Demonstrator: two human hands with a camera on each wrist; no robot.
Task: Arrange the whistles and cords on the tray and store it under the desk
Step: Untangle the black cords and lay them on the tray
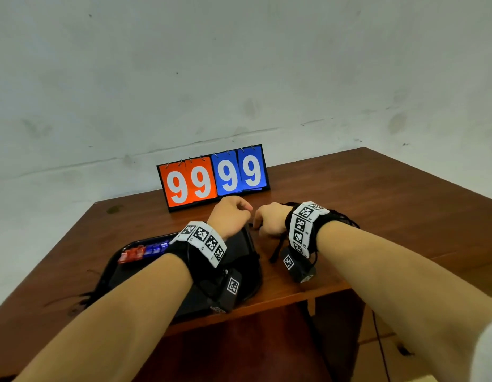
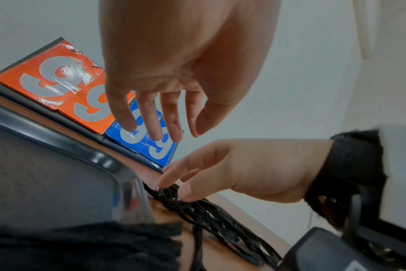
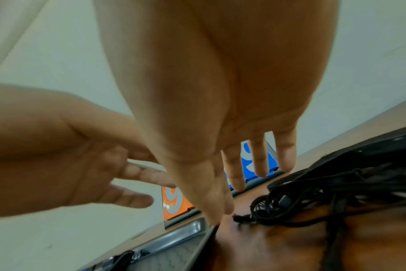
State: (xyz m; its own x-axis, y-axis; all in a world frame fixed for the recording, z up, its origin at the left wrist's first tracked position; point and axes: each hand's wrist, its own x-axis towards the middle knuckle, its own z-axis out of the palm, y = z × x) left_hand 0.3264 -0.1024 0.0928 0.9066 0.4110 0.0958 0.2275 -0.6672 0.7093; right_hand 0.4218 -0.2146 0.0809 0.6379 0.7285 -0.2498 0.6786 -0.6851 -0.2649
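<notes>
Two transparent plastic whistles, one red (image 1: 131,254) and one blue (image 1: 156,248), lie at the 10 o'clock edge of the black rectangular plastic tray (image 1: 247,274) on the brown wooden desk (image 1: 377,216). At the tray's 2 o'clock corner, the right hand (image 2: 243,170) pinches the tangled black cords (image 2: 211,216) between thumb and fingertips. The left hand (image 2: 174,73) hovers above, fingers loose and apart, before the orange-and-blue flip scoreboard (image 1: 213,176).

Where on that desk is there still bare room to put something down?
Bare wood lies right of the black cords, toward the desk's right edge, and left of the scoreboard. It is crowded between tray and cords, where both hands work.
</notes>
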